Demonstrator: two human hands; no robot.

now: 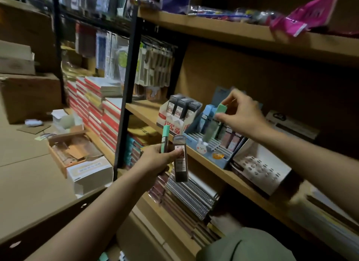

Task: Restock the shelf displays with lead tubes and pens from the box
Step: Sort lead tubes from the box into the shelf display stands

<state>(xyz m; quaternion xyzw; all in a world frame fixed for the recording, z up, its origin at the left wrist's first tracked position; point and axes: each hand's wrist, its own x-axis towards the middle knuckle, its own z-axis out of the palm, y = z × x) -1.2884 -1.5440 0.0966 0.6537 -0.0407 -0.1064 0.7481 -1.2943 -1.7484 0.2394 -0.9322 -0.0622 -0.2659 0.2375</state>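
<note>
A green-capped lead tube (213,124) is being pinched near its top by the curled fingers of the right hand (240,114) and held upright over the slots of the blue display tray (219,159) on the wooden shelf (204,159). Two more tubes, a green lead tube (164,138) and a dark lead tube (180,159), are being gripped together in the left hand (157,159), just in front of the shelf edge and below the white display box (174,120) of dark tubes

I see open room above the blue display box (211,153), under the top shelf board (242,35). My right hand (240,114) fits in there. The white box of dark tubes (175,114) stands close on its left, and an open white box (258,169) sits close on its right. A black post (126,85) blocks the far left.
</note>
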